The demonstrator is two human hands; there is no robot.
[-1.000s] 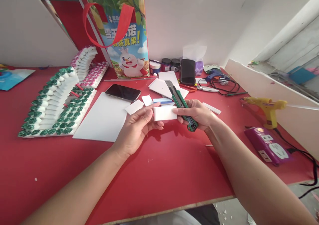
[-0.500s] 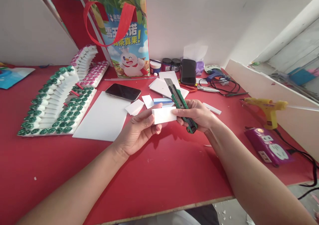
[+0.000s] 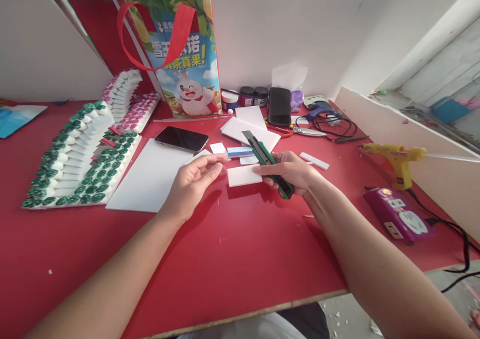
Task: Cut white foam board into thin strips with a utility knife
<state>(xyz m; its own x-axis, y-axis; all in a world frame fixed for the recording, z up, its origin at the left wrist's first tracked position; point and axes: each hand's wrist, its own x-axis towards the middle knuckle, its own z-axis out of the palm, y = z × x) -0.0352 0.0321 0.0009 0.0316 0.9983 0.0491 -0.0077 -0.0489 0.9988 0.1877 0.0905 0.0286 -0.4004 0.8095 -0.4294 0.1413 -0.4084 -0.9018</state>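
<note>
My right hand grips a green utility knife, its blade slid out and pointing away to the upper left. Between the thumb and fingers of that same hand is a small white rectangular board piece, held above the table. To the left of the piece, my left hand is open, thumb and fingers apart and not touching it. Just beyond the hands lie a blue-and-white strip and a small white offcut. Under my left hand's far side, another white piece is partly hidden.
A white sheet and a phone lie left on the red table. Green-dotted white models stand further left. Behind are a tall gift bag and paint jars. A yellow glue gun is at right.
My left hand has let go of the white board piece and drawn back to the left, its fingers opening. My right hand keeps the piece and the knife. The view has shifted slightly.
</note>
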